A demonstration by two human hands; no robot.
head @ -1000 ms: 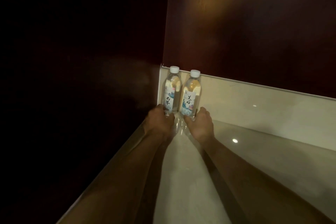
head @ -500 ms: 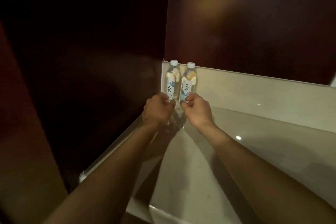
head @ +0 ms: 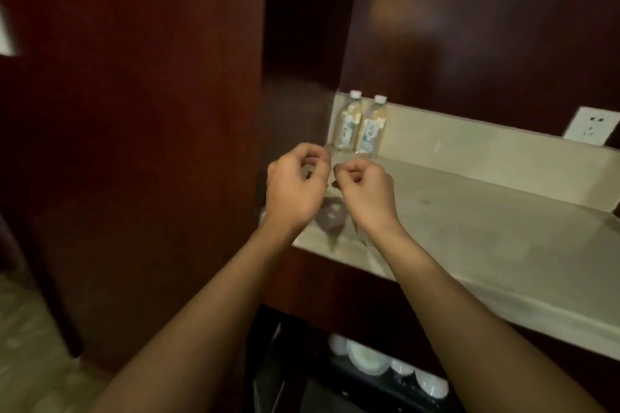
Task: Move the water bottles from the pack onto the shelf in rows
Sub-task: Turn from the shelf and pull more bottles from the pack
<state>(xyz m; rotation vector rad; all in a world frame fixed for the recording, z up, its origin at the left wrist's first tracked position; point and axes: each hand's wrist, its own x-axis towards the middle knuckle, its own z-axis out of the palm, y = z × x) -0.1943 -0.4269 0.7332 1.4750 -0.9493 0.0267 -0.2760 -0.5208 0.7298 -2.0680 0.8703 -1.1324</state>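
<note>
Fingers on both hands are curled in loose and empty, nothing pinched in either one; left hand [head: 297, 186] and right hand [head: 365, 193] hang just in front of the shelf edge, close to each other, short of the bottles and not touching them.

Biggest thing first: dark wood panel [head: 134, 144] walls off the whole left side, so the back-left corner is the natural spot to begin a row; pale stone shelf [head: 486, 228] runs off to the right with loads of bare top, which I'd guess is where further bottles go; low backsplash [head: 469, 137] along the back gives something to line bottles up against.

Smaller stuff: wall socket [head: 592, 126] sits far right above the backsplash, well apart from the bottles; some white dishes [head: 369, 357] sit in a compartment below the shelf, blurry, can't say more.

Then the task's own things: left bottle [head: 349, 124] tucked right in the corner, right bottle [head: 371, 127] just beside it, both upright, caps on, labels facing out, pretty much touching; looks like the row's first pair.

Pack isn't in view, so can't tell how many are left; my read is the hands need to go for more.
</note>
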